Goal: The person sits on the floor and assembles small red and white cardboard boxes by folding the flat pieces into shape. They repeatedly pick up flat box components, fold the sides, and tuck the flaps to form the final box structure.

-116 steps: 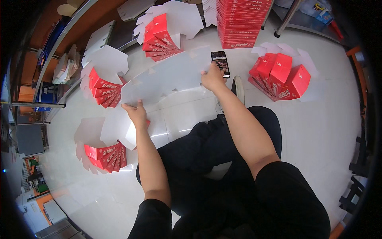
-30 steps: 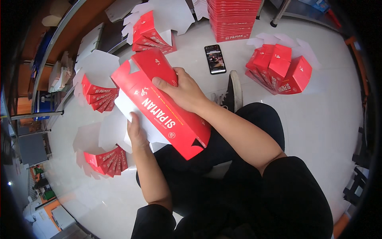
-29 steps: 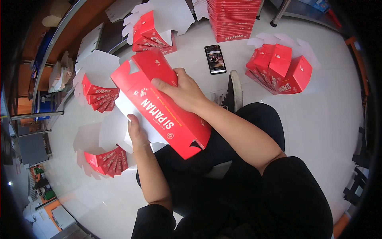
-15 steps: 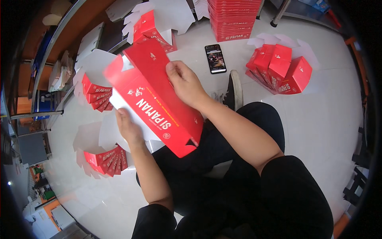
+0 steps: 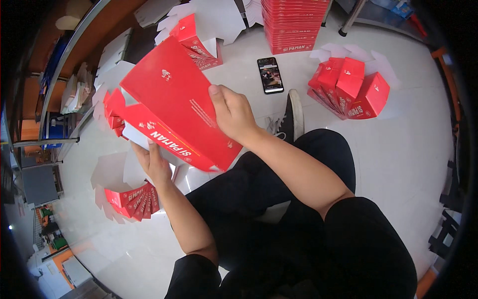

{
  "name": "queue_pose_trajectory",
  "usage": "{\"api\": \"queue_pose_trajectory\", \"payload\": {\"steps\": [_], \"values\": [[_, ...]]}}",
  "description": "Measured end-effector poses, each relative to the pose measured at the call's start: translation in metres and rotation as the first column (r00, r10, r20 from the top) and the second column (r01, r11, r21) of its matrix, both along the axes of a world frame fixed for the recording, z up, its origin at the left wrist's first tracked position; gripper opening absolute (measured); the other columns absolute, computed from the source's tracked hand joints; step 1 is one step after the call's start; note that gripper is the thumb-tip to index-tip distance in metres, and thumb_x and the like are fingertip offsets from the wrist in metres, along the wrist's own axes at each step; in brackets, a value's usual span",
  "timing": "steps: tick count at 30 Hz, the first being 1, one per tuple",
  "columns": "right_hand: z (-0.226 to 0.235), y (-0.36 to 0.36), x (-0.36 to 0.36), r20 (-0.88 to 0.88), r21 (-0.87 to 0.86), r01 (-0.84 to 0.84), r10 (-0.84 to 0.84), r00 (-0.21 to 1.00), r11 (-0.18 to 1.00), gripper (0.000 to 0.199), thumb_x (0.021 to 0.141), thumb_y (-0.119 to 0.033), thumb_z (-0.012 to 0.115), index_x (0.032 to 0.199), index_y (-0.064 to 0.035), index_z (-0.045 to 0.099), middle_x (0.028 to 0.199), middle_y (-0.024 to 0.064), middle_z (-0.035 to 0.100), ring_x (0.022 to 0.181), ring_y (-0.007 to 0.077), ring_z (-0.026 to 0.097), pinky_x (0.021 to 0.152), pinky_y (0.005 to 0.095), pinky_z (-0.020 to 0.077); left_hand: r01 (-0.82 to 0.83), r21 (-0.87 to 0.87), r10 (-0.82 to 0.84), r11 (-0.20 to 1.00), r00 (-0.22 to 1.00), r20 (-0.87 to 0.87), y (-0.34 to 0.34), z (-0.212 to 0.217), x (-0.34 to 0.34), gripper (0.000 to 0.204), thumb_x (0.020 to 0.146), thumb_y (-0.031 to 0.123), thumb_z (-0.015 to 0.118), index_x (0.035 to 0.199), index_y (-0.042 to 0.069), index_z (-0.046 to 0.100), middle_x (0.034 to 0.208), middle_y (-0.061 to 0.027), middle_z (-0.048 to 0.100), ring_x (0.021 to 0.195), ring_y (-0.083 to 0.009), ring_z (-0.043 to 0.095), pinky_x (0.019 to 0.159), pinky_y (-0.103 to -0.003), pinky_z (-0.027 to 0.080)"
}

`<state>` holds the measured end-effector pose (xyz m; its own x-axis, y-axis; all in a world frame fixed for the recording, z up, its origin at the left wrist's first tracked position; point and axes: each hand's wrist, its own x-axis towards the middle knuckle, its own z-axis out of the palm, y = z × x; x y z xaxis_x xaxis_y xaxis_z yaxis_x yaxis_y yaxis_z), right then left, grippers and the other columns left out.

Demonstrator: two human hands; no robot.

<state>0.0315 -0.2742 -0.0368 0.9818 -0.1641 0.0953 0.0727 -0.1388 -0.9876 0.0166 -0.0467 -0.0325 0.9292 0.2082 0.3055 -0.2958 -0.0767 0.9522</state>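
The smartphone (image 5: 270,74) on the tiled floor (image 5: 398,164) serves as the reference for all positions.

Workpiece: the red paperboard carton (image 5: 172,94) is held in the air, left of the smartphone and nearer the wearer at its lower end. It is tilted, with its broad printed panel facing up.

Right hand (image 5: 235,115): pinches the carton's right edge, thumb on the broad panel, fingers curled behind and mostly hidden. It lies to the lower left of the smartphone.

Left hand (image 5: 154,162): farther left of the smartphone and lower, holds the carton's lower-left edge beside a white flap (image 5: 135,135), thumb set against the fingers. The pressure applied cannot be determined.

Change: half a second ago the lettered side panel was more prominent. The carton is now rolled so that the broad panel dominates, and it sits farther left of the smartphone. Consequence: the outer face is exposed for handling, while the white underside is largely concealed; its folds cannot be verified from this view.

Surroundings: a tall stack of red cartons (image 5: 294,25) stands beyond the smartphone; nested red cartons (image 5: 350,82) lie right of it, and another nested group (image 5: 130,199) lies lower left.
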Motion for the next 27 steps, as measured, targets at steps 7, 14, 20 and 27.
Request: {"api": "queue_pose_trajectory", "payload": {"steps": [7, 14, 20, 27], "values": [[0.023, -0.064, 0.029, -0.264, 0.519, -0.243, 0.424, 0.866, 0.82, 0.075, 0.099, -0.069, 0.037, 0.13, -0.005, 0.061, 0.118, 0.01, 0.068, 0.095, 0.0209, 0.064, 0.084, 0.034, 0.0494, -0.146, 0.544, 0.19, 0.827, 0.981, -0.025, 0.039, 0.02, -0.009, 0.057, 0.103, 0.037, 0.057, 0.14, -0.004, 0.045, 0.12, -0.0155, 0.062, 0.106, -0.0229, 0.059, 0.093, -0.034, 0.047], [0.018, -0.068, 0.019, -0.277, -0.359, -0.407, 0.32, 0.906, 0.84, 0.051, 0.087, -0.022, 0.074, 0.13, 0.0014, 0.059, 0.122, 0.0226, 0.066, 0.113, 0.0332, 0.065, 0.095, 0.0409, 0.0498, -0.12, 0.748, 0.016, 0.653, 0.989, 0.144, 0.019, 0.029, -0.018, 0.027, 0.103, 0.017, 0.057, 0.121, -0.003, 0.059, 0.103, -0.0178, 0.07, 0.089, -0.0245, 0.067, 0.081, -0.032, 0.051], [0.031, -0.069, 0.023, -0.304, -0.046, -0.37, 0.34, 0.89, 0.928, 0.04, 0.089, -0.016, 0.07, 0.123, 0.0028, 0.062, 0.107, 0.0199, 0.07, 0.097, 0.0275, 0.07, 0.087, 0.0366, 0.0535, -0.668, 0.314, 0.42, 0.675, 0.697, 0.581, 0.023, 0.011, -0.002, 0.033, 0.098, 0.015, 0.062, 0.12, -0.008, 0.055, 0.114, -0.0192, 0.064, 0.101, -0.0259, 0.065, 0.087, -0.036, 0.054], [0.027, -0.076, 0.022, -0.06, 0.191, -0.361, 0.378, 0.924, 0.913, 0.037, 0.09, -0.011, 0.069, 0.124, 0.0016, 0.063, 0.107, 0.0135, 0.071, 0.087, 0.0189, 0.068, 0.072, 0.0334, 0.0553, -0.255, -0.021, 0.237, 0.967, 0.925, -0.297, 0.024, 0.016, -0.002, 0.061, 0.104, 0.05, 0.046, 0.134, -0.003, 0.052, 0.135, -0.0175, 0.056, 0.125, -0.0288, 0.052, 0.108, -0.041, 0.04]]}}
